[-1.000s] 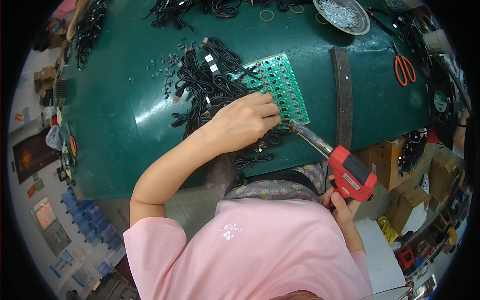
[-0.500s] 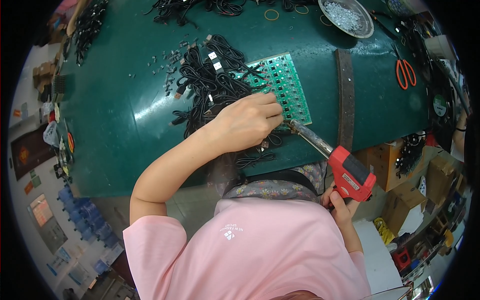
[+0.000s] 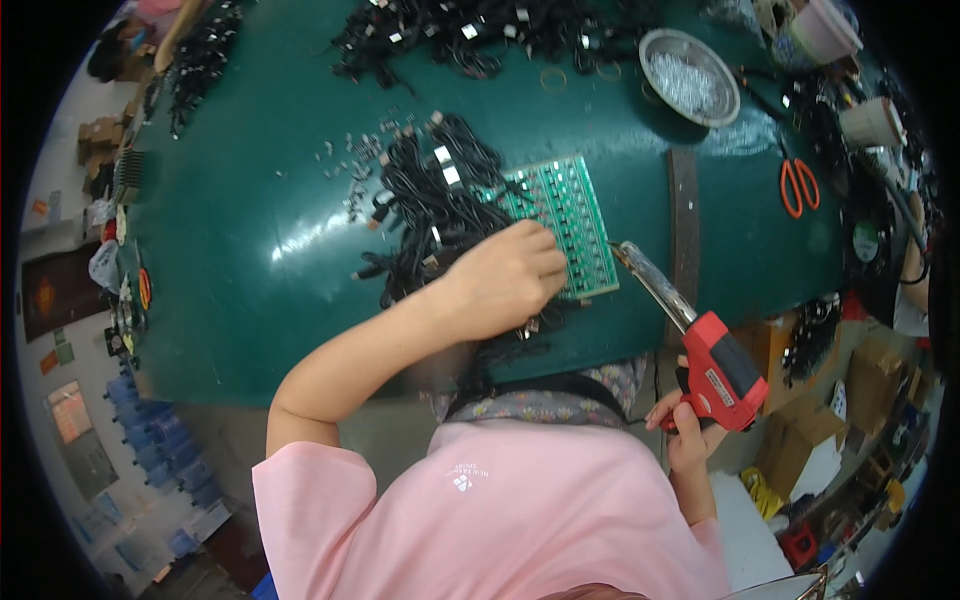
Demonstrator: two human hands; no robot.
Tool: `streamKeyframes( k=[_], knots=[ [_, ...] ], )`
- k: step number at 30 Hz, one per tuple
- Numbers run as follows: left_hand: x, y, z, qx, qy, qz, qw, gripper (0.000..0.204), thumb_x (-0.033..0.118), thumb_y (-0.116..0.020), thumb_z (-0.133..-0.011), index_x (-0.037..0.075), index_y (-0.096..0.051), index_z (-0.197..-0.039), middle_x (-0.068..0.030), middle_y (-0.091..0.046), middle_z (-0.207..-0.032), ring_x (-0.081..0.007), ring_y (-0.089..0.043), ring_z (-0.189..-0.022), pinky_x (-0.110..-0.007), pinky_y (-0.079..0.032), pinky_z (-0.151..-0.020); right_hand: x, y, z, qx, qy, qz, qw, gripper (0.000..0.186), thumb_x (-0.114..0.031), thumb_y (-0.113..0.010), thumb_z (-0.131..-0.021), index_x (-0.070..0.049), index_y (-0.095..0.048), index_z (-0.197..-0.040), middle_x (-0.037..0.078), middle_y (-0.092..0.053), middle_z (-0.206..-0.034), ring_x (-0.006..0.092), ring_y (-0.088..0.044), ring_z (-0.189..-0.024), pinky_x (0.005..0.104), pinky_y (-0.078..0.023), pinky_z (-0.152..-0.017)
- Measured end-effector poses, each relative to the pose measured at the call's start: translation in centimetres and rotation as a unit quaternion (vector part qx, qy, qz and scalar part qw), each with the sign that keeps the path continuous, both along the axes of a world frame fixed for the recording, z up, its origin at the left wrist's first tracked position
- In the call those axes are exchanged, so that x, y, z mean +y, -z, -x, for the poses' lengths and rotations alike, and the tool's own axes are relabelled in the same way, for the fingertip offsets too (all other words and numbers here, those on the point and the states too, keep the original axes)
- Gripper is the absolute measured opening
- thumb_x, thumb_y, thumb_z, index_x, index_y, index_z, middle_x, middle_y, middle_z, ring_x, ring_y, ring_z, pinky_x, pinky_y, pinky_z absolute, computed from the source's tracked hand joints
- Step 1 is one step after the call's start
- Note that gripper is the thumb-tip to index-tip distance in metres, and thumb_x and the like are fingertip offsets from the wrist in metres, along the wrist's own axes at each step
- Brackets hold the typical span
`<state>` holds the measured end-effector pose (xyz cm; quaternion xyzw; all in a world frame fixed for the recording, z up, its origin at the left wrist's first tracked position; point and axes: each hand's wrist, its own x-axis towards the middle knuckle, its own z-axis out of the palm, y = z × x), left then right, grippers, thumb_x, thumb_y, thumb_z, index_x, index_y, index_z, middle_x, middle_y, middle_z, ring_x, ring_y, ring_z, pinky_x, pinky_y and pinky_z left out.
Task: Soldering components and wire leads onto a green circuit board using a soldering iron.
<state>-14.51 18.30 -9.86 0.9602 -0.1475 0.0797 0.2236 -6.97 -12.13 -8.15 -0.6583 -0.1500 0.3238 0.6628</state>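
On the green table (image 3: 230, 310), in the middle of the scene, a green circuit board (image 3: 578, 225) is placed flat, and its left part is covered by a pile of black cables (image 3: 415, 215). The left hand (image 3: 510, 280) is held over the near left part of the board, beside the cables. Its fingers are bent inward and their tips are hidden, so it cannot be told whether something is gripped by them.

By the right hand (image 3: 690, 430), at the near right, in front of the table edge, a red and black soldering gun (image 3: 725, 380) is held; the fingers are closed around its handle. Its metal barrel is pointed to the far left, and its tip is seen just beside the right edge of the board; whether the board is touched by it cannot be told.

To the left of the cables, on the far side, many small dark parts (image 3: 362, 170) are scattered. On the right of the board a dark flat strip (image 3: 683, 215) is laid, and farther right scissors with orange handles (image 3: 800, 182) are seen. At the far right, small clear pieces are contained in a round metal bowl (image 3: 670, 103). Along the far side another heap of black cables (image 3: 490, 35) is spread.
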Motion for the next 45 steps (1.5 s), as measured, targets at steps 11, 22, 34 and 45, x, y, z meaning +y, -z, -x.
streamKeyframes(
  k=[11, 22, 34, 45],
  knots=[
    [8.1, -2.5, -6.0, -0.039, -0.319, -0.102, 0.941, 0.013, 0.01, -0.07, -0.073, 0.008, -0.072, -0.085, -0.0089, -0.068, -0.087, -0.0281, -0.057, -0.092, -0.042, -0.041, -0.08, 1.3, 0.8, -1.5, -0.023, 0.044, -0.062, 0.997, 0.049, -0.008, -0.057, -0.087, 0.012, -0.038, -0.127, 0.021, -0.062, -0.098, 0.0163, -0.057, -0.049, 0.0285, -0.048, -0.045],
    [15.8, 1.9, -8.6, -0.051, -0.351, -0.017, 0.935, 0.013, 0.007, -0.063, -0.079, 0.001, -0.07, -0.088, -0.0153, -0.069, -0.084, -0.0284, -0.068, -0.076, -0.037, -0.053, -0.071, 1.6, 1.0, -1.0, -0.071, 0.091, -0.048, 0.992, 0.048, -0.012, -0.052, -0.091, 0.013, -0.037, -0.129, 0.013, -0.054, -0.057, 0.0181, -0.051, -0.042, 0.0295, -0.047, -0.043],
    [16.1, -9.8, -5.4, -0.333, -0.327, 0.434, 0.771, 0.006, 0.003, -0.058, -0.091, 0.007, -0.057, -0.086, -0.0019, -0.064, -0.081, -0.0148, -0.068, -0.078, -0.027, -0.052, -0.073, 2.0, 0.3, -1.1, -0.076, 0.097, -0.036, 0.992, 0.05, -0.012, -0.054, -0.09, 0.015, -0.037, -0.128, 0.014, -0.054, -0.056, 0.0177, -0.051, -0.041, 0.0289, -0.047, -0.042],
    [-4.0, -3.3, 1.4, 0.1, -0.15, 0.069, 0.981, 0.012, 0.0, -0.059, -0.078, 0.003, -0.051, -0.086, -0.0099, -0.056, -0.08, -0.0281, -0.056, -0.078, -0.038, -0.044, -0.068, 1.6, 0.5, -0.4, -0.05, 0.066, -0.02, 0.996, 0.054, -0.017, -0.057, -0.09, 0.016, -0.037, -0.128, 0.013, -0.053, -0.057, 0.017, -0.051, -0.043, 0.0284, -0.047, -0.043]
  ],
)
